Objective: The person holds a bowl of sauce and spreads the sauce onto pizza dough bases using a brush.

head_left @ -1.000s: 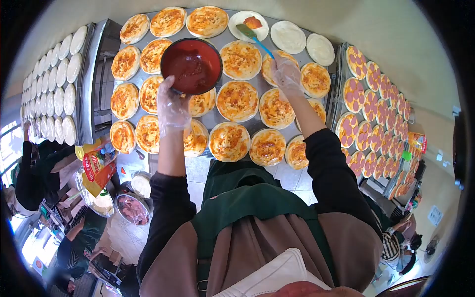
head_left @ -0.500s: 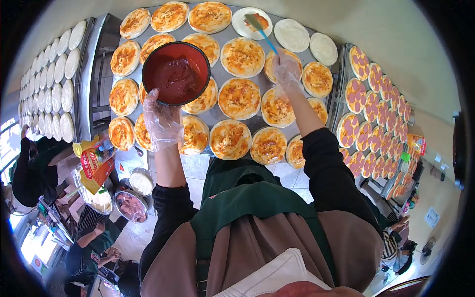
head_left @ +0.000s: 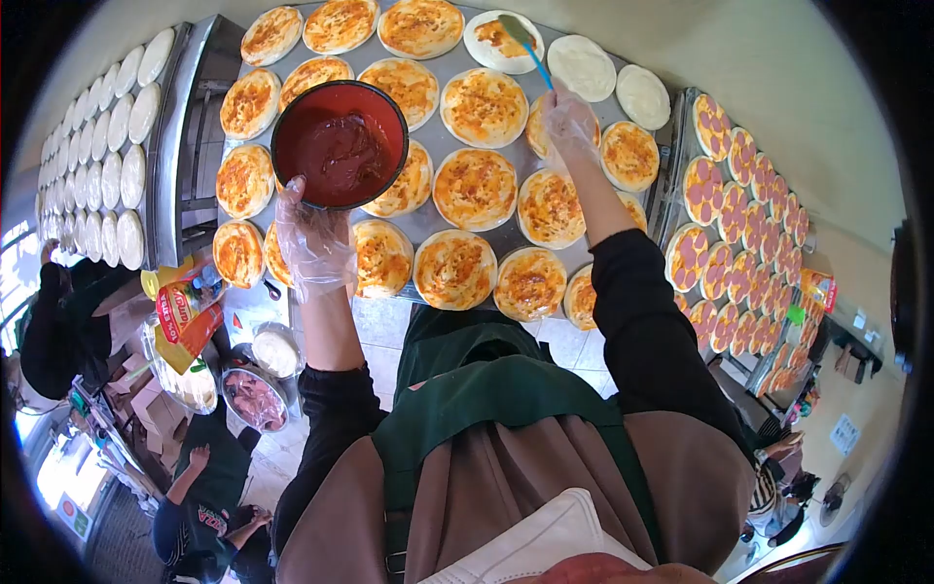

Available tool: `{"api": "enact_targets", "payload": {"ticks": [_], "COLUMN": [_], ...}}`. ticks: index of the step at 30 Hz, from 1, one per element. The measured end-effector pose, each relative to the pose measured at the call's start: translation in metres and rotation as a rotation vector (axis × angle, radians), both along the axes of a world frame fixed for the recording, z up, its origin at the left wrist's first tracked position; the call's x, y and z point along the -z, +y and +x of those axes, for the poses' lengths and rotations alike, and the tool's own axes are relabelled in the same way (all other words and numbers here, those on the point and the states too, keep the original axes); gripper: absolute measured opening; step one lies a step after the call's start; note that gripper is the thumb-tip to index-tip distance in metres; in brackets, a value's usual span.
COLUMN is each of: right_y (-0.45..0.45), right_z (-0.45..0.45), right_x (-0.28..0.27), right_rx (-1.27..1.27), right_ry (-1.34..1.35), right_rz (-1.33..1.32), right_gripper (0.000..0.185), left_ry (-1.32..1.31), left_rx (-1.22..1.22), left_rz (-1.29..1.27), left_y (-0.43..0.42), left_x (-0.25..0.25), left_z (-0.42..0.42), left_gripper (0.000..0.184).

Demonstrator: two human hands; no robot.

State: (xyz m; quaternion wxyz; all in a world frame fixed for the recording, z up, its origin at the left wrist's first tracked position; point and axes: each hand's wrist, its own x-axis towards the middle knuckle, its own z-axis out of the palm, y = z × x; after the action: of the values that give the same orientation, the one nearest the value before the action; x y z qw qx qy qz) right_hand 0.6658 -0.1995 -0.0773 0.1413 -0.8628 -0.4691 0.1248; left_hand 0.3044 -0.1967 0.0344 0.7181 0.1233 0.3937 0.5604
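Head view: you hold a dark bowl [head_left: 376,109] with a red inside in your left hand [head_left: 316,238]. Your left fingers grip its near edge, with the thumb up on the rim. Thick red sauce [head_left: 341,151] sits in the bowl, and the bowl is over some of the round breads. Your right hand [head_left: 572,127] has its fingers closed on the blue handle of a spatula [head_left: 540,66]. The spatula's green end is over the right side of a white round [head_left: 477,44] in the far row. That round has a patch of orange-red sauce in its middle, with white all around it. Both your hands wear thin, clear gloves.

Just to the right of it are two plain white rounds [head_left: 582,68]. The other breads [head_left: 475,189] on the gray worktop [head_left: 504,237] have orange and red tops. They lie in rows, close together.

Off to your right, more rounds [head_left: 702,190] have pink slices on them. Off to your left, pale rounds [head_left: 118,122] stand in rows. Lower down on that side are a red and yellow bag [head_left: 185,311] and a tub of pink food [head_left: 255,399].
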Motion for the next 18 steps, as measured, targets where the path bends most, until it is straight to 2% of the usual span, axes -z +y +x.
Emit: {"api": "enact_targets", "payload": {"ticks": [2, 6, 8, 9, 11, 14, 18], "right_y": [0.012, 0.018, 0.012, 0.01, 0.005, 0.013, 0.007], "right_z": [0.004, -0.007, -0.009, -0.006, 0.001, 0.011, 0.002], "right_x": [0.005, 0.002, -0.006, -0.004, 0.0, 0.003, -0.003], "right_rx": [-0.024, -0.082, -0.192, -0.194, -0.16, -0.09, -0.129], "right_ry": [-0.056, 0.003, -0.015, -0.017, -0.026, -0.025, -0.039], "right_rz": [-0.03, -0.122, -0.095, -0.095, 0.119, 0.042, 0.015], "right_gripper": [0.035, 0.035, 0.033, 0.033, 0.031, 0.032, 0.032], "left_ry": [0.018, 0.017, 0.003, 0.006, 0.005, 0.029, 0.025], "left_rx": [-0.002, -0.011, -0.017, -0.025, -0.033, -0.036, -0.055], "left_rz": [0.012, 0.0, 0.001, -0.004, -0.013, 0.003, 0.013], "left_y": [-0.002, -0.006, -0.007, -0.007, -0.008, -0.009, -0.012], "left_x": [-0.002, 0.001, 0.002, 0.003, 0.003, 0.0, -0.004], "left_z": [0.0, -0.004, -0.007, -0.009, -0.012, -0.012, -0.012], "left_gripper": [0.068, 0.068, 0.068, 0.069, 0.069, 0.069, 0.069]}}
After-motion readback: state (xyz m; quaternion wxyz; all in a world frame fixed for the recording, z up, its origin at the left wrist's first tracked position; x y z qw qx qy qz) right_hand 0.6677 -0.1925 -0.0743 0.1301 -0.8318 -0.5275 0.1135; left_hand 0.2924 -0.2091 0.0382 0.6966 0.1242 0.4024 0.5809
